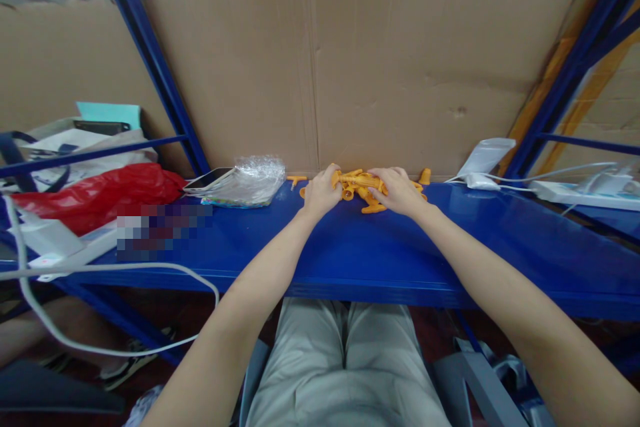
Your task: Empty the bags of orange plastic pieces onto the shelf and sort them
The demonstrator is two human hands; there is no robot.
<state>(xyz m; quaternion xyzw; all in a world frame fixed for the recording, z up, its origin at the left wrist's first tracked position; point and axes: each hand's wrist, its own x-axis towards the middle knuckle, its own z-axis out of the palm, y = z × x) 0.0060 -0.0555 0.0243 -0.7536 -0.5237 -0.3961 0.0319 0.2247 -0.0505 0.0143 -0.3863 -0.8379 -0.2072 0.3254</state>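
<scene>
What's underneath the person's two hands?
Orange parts show between and around the left hand and right hand, over the blue tabletop. Whatever the hands cover is hidden, so the number of pieces there can't be told.

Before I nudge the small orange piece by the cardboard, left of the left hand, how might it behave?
The small orange piece is probably stiff, since its thin bar looks straight. It looks light, being slender and smaller than the left hand. On the glossy blue tabletop, it may slide.
</scene>
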